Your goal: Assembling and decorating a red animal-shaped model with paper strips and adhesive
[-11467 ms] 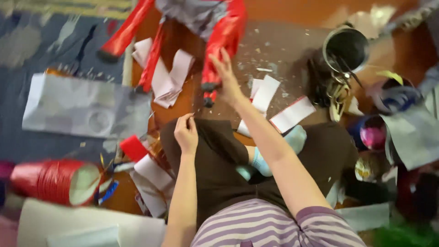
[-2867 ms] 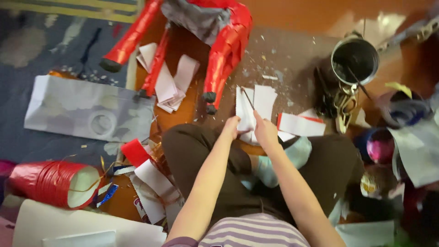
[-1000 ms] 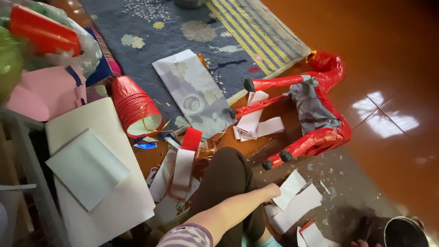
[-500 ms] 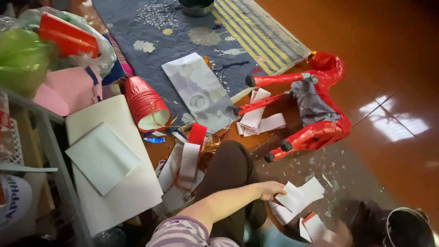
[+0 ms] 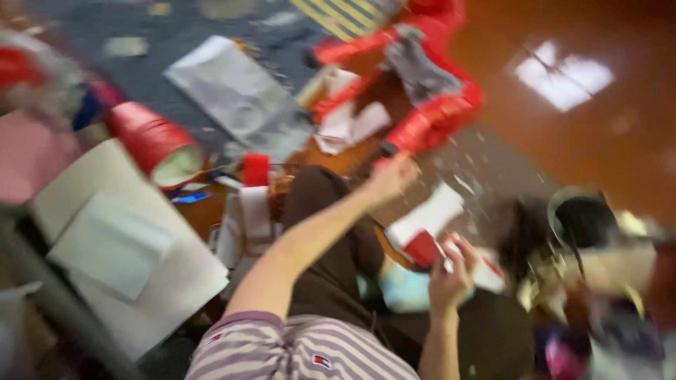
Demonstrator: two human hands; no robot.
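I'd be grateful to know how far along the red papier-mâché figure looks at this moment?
Mostly covered: the legged figure is red on its limbs, but a grey patch on its body is bare. In hand: the left hand reaches to a red leg, and the right hand has a grip on a red and white paper strip. Left: more strips lie loose under the figure. The view is blurred.

Floor [image 5: 598,134]: glossy brown, reflects light. Rug [image 5: 127,42]: matt blue cloth. Red frame [image 5: 443,105]: shiny wrap, w/ grey cloth [image 5: 419,67] on it. Red cup [image 5: 151,141]: smooth plastic. Sheets [image 5: 113,239]: matt white paper/card. Bucket [image 5: 584,218]: looks metal, blurred. Top [image 5: 303,352]: striped knit cloth. Red-white slip [image 5: 426,246]: paper.
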